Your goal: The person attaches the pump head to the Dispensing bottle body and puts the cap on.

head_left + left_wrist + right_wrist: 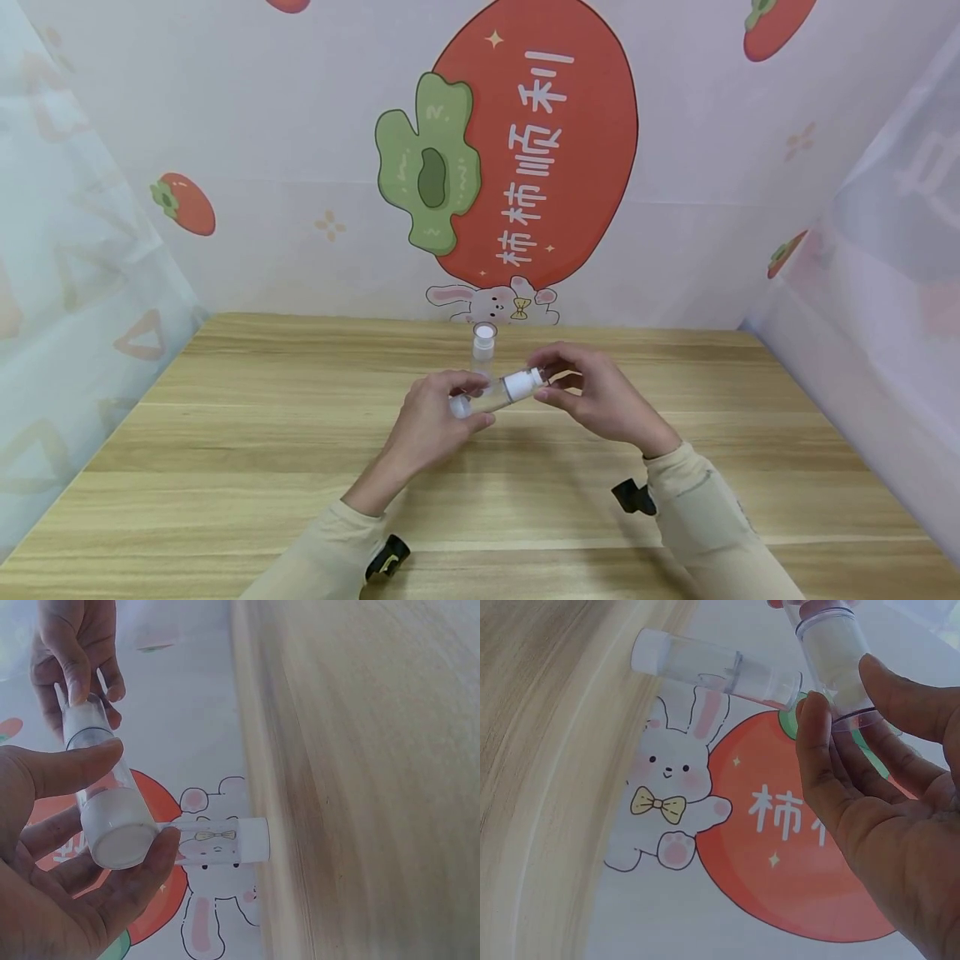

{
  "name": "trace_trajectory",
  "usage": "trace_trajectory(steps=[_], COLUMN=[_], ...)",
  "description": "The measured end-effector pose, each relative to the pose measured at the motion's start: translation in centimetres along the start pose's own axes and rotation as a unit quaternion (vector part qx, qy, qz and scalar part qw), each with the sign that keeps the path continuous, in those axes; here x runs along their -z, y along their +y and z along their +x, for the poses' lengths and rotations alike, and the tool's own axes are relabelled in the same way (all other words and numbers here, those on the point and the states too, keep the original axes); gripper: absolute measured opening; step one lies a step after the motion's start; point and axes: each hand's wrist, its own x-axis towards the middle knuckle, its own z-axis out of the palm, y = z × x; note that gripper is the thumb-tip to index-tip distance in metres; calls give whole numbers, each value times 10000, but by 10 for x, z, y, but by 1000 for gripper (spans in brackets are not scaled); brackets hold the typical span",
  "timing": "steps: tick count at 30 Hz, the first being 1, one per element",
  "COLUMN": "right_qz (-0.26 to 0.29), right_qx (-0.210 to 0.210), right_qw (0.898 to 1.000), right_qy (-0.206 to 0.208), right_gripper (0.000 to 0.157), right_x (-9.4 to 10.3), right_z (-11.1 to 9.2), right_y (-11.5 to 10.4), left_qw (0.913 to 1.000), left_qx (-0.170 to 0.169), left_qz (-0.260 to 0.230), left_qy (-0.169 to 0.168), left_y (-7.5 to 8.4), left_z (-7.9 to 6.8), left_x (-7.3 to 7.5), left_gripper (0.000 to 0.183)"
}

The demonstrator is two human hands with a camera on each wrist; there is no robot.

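Note:
Tilted above the table, a clear tube-shaped bottle (491,397) with a white base and a white collar is held between both hands. Its base end lies in my left hand (441,415), thumb on one side and fingers on the other. At the collar end, my right hand (600,392) pinches the clear tip between thumb and fingers. The left wrist view shows the white base (120,829) facing the camera. A similar clear bottle (483,343) stands upright on the table just behind, its white bottom (651,651) visible in the right wrist view.
The wood-grain table (247,467) runs back to a printed backdrop (300,150) with a large red persimmon and a rabbit. Pale cloth sides (900,275) rise at left and right. Dark wrist mounts (633,497) stick out from the sleeves.

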Motion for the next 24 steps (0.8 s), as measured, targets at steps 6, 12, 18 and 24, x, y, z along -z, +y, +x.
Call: trace_trajectory(steps=[6, 12, 18, 24], right_qz=[23, 46, -18, -131], right_qx=[45, 3, -6, -93], right_qw=[10000, 10000, 10000, 9997], right_qy=[59, 20, 81, 179], right_gripper=[28, 28, 28, 29], right_x=[-1, -1, 0, -2], right_z=[1, 1, 0, 0], right_y=[-2, -3, -3, -6], left_qw=[9998, 9994, 9992, 9993], left_qx=[-157, -322, -356, -287], left_qz=[93, 145, 174, 208], left_qy=[38, 32, 64, 122], left_y=[0, 0, 2, 3], left_z=[0, -1, -1, -1], left_x=[0, 1, 2, 2], left_gripper=[38, 39, 39, 37])
